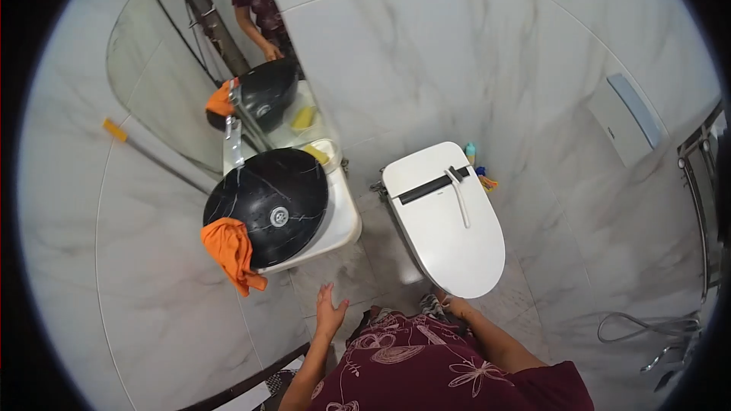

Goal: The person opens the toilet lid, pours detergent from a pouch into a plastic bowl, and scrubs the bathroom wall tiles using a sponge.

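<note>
My left hand point(329, 313) hangs over the floor in front of the washbasin, fingers apart and holding nothing. My right hand point(451, 303) is low at the front end of the white toilet point(449, 259); its fingers are partly hidden, so its grip does not show. The toilet lid is down. On it lies a slim white-handled object point(461, 202), near a dark strip point(426, 189) across the back. Left of the toilet, the black washbasin point(263, 183) has a metal drain point(280, 217), and an orange cloth point(228, 253) drapes over its front rim.
The basin sits on a white counter point(346, 217), with a yellow sponge-like thing point(315, 154) and a faucet point(233, 141). A mirror point(164, 53) is behind. A yellow-ended pole point(156, 158) leans left. A turquoise bottle point(470, 154) stands behind the toilet. A shower hose point(640, 327) hangs right.
</note>
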Demonstrator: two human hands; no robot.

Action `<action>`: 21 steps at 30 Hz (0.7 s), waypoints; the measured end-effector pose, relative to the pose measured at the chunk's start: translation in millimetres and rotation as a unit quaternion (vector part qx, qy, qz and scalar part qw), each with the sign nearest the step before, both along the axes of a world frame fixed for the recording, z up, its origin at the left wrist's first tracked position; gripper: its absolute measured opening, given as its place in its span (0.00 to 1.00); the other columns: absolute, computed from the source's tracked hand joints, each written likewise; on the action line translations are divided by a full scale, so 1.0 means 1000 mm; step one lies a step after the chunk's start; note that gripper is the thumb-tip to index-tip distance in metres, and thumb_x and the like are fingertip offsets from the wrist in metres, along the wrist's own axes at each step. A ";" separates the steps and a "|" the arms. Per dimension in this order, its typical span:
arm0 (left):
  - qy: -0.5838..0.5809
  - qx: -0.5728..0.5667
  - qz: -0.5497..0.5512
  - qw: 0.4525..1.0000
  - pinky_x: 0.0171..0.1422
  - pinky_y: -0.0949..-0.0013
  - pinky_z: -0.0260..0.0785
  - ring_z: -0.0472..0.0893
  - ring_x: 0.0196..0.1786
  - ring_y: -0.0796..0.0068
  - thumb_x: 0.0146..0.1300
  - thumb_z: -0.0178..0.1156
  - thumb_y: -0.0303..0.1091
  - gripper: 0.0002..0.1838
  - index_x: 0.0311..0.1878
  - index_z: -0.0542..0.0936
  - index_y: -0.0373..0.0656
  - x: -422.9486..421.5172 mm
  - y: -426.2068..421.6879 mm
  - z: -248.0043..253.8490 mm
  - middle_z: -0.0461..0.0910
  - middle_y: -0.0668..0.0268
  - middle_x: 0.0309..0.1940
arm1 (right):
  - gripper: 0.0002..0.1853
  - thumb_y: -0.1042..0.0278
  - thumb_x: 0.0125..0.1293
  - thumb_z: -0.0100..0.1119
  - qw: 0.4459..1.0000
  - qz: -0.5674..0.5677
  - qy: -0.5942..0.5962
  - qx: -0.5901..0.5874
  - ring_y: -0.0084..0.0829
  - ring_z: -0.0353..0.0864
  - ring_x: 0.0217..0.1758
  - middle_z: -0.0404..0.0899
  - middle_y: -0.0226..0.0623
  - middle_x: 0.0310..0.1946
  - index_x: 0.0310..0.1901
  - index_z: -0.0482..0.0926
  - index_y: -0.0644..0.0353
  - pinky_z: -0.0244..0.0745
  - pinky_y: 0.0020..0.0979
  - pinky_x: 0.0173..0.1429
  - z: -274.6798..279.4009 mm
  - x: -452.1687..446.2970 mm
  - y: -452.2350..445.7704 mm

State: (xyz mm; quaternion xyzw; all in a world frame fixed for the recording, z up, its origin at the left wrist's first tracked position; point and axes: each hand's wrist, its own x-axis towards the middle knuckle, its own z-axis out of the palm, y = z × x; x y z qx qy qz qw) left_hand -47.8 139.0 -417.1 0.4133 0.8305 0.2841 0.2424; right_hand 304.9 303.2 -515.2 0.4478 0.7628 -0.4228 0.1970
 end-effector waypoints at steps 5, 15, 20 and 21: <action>0.062 -0.049 -0.029 0.996 0.69 0.51 0.48 0.46 0.69 0.41 0.50 0.65 0.37 0.42 0.67 0.56 0.46 0.002 0.086 0.021 0.44 0.46 0.69 | 0.20 0.58 0.54 0.58 0.996 -0.022 -0.083 -0.012 0.44 0.74 0.53 0.76 0.47 0.48 0.48 0.78 0.59 0.68 0.37 0.57 0.012 0.005 0.047; 0.078 -0.199 0.050 0.976 0.65 0.37 0.49 0.41 0.71 0.43 0.50 0.66 0.40 0.47 0.70 0.50 0.60 -0.004 0.161 0.002 0.43 0.54 0.71 | 0.22 0.62 0.53 0.61 0.992 -0.039 0.008 0.119 0.45 0.74 0.52 0.75 0.49 0.47 0.50 0.76 0.60 0.70 0.38 0.55 -0.031 0.011 0.206; 0.105 -0.278 0.028 0.954 0.65 0.39 0.51 0.45 0.71 0.45 0.49 0.66 0.45 0.45 0.69 0.53 0.57 -0.004 0.172 0.010 0.47 0.53 0.70 | 0.21 0.64 0.54 0.59 0.993 -0.083 -0.017 0.086 0.47 0.73 0.52 0.66 0.51 0.53 0.51 0.75 0.58 0.70 0.39 0.57 -0.040 0.006 0.254; 0.110 -0.284 0.017 0.952 0.65 0.40 0.51 0.46 0.71 0.46 0.49 0.66 0.45 0.45 0.69 0.54 0.57 -0.007 0.173 0.011 0.48 0.53 0.70 | 0.22 0.65 0.53 0.59 0.993 -0.087 -0.017 0.083 0.48 0.72 0.53 0.64 0.51 0.56 0.52 0.74 0.57 0.70 0.39 0.57 -0.046 0.008 0.260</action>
